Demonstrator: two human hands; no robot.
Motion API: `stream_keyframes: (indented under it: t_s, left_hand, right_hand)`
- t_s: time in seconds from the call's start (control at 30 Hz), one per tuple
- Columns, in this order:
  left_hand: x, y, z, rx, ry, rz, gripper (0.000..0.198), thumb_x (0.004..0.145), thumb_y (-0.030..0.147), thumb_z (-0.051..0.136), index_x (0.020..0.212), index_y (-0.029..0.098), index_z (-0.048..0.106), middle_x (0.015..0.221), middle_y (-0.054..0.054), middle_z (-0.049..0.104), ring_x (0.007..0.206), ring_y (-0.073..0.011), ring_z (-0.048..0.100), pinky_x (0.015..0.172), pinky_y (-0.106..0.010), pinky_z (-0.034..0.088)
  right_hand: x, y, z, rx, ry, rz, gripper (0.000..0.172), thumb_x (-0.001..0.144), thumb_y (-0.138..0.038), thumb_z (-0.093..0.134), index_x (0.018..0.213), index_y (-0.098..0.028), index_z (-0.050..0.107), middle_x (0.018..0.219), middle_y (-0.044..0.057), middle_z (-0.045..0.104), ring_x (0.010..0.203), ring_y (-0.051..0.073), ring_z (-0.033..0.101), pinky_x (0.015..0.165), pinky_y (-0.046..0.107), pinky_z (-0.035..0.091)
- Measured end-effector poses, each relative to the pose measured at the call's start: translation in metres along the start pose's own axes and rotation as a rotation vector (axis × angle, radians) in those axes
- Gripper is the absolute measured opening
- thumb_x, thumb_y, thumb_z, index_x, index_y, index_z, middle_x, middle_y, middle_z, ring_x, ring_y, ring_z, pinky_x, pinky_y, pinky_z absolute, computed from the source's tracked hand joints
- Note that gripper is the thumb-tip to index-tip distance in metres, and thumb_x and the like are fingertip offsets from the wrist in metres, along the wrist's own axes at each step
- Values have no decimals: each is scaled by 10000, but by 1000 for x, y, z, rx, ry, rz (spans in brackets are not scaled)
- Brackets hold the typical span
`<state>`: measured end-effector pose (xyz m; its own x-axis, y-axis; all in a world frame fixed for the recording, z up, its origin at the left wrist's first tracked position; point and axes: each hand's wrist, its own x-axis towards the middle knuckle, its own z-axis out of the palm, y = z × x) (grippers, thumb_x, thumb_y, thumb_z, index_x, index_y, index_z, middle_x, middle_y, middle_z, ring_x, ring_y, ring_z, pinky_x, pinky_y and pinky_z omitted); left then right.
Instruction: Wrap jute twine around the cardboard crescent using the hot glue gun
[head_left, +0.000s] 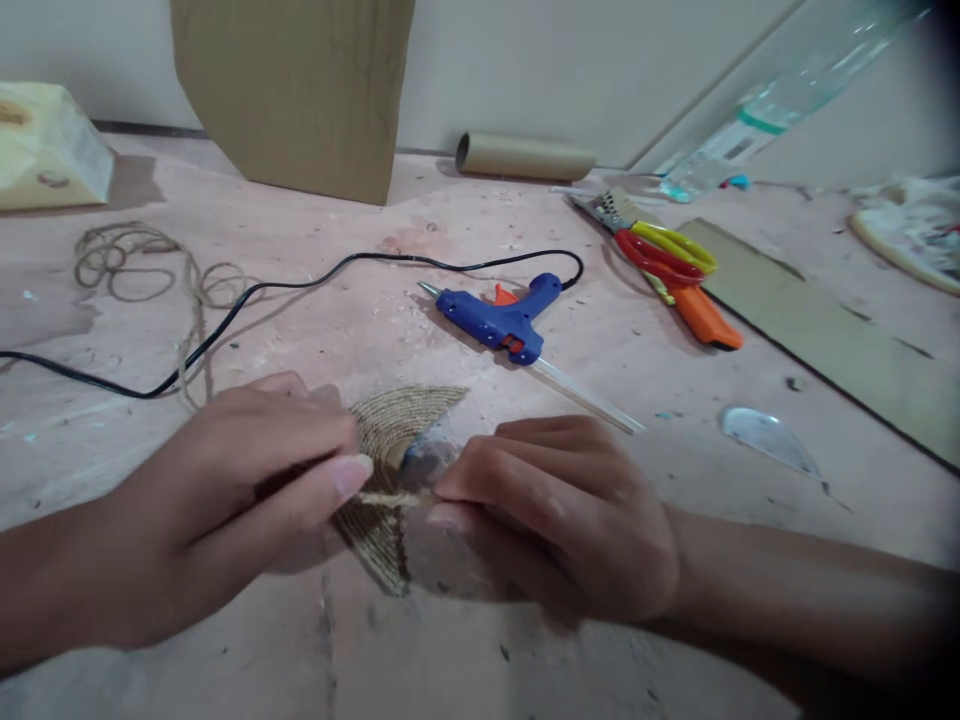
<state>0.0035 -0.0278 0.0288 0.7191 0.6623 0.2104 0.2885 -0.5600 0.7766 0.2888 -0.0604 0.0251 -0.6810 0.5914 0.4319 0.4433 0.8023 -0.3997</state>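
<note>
A short stretch of jute twine runs between my two hands, pinched at both ends. My left hand grips it between thumb and fingers, and my right hand holds the other end the same way. Beneath the twine lies a crescent-shaped piece covered in rows of twine; its middle is partly hidden by my left hand. More loose twine lies tangled at the left and trails towards my left hand. Beyond my hands rests a blue glue gun with a clear glue stick sticking out of its back.
A black cord crosses the surface. Red-and-yellow-handled scissors and an orange-handled cutter lie right of the glue gun. Along the wall are cardboard, a cardboard tube and a clear bottle. A cardboard strip lies right.
</note>
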Motion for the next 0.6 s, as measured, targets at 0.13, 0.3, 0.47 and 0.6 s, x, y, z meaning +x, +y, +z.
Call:
stream_keyframes:
  t_s: [0.13,0.3,0.47,0.6]
  left_hand:
    - [8,12,5,15,-140,-79,527,1296,467,395,856,260,599,727,46,659,684,-161,614,618,-316,459]
    - [14,10,8,-47,-218,9,464,1299,357,443,863,244,554,713,82,608,612,-108,552,649,-282,452]
    - [4,-4,14,25,-217,114,444,1300,320,397,885,237,528,718,96,593,601,-115,522,784,-361,418]
    - [1,-10,16,36,-192,153,404,1282,295,430,899,238,546,737,85,594,625,-130,523,785,-365,396]
  right_hand:
    - [0,-3,-3,-100,-24,-59,258,1213,-122,549,987,-189,652,788,-29,655,630,137,548,591,346,399]
    - [0,-2,-4,-49,-42,-44,291,1211,-79,500,984,-175,655,770,-37,610,634,138,487,599,366,388]
    - [0,-1,1,-1,-40,-46,398,1217,-78,459,860,-216,570,724,-49,555,589,125,432,573,372,352]
    - [2,3,0,12,-61,-52,452,1258,-127,399,849,-212,572,698,-53,555,572,120,419,563,358,339]
